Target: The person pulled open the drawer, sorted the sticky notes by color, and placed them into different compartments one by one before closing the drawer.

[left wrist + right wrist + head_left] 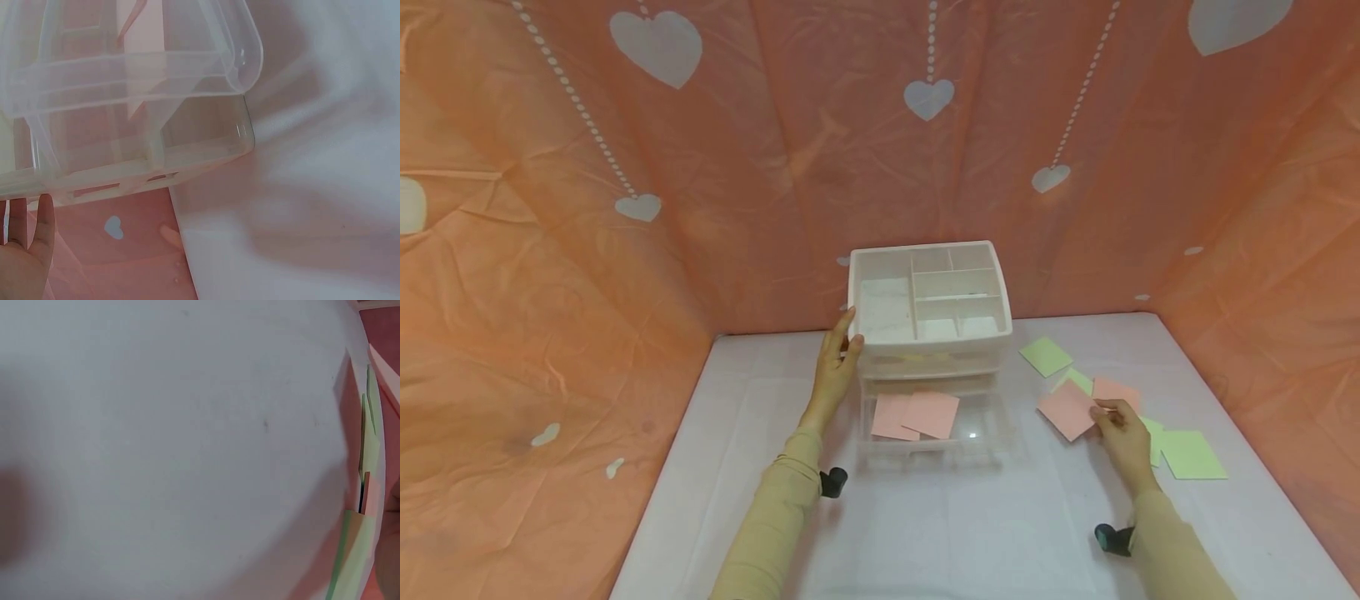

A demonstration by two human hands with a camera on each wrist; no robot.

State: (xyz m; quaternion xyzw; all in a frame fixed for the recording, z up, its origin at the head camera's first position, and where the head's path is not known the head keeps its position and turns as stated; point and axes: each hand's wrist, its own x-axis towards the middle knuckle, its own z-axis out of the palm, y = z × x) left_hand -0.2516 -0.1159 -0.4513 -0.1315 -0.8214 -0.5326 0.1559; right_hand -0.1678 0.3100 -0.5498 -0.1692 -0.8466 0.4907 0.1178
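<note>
A white plastic drawer unit (928, 358) stands at the back of the table, its lower clear drawer (977, 421) pulled out. Two pink sticky notes (934, 414) lie overlapping in that drawer. My left hand (833, 371) rests its fingers against the unit's left side, with the thumb at the front corner; the left wrist view shows the fingers (42, 228) extended along the side. To the right of the unit, my right hand (1123, 437) pinches a pink note (1067, 411) between thumb and fingers, over other notes. Only the edge of that hand shows in the right wrist view.
Green notes (1193, 455) and another pink note (1116, 392) are spread on the right of the white-covered table (970, 533). A divided tray (883, 308) tops the unit. Orange cloth with hearts (820, 167) hangs behind and along both sides.
</note>
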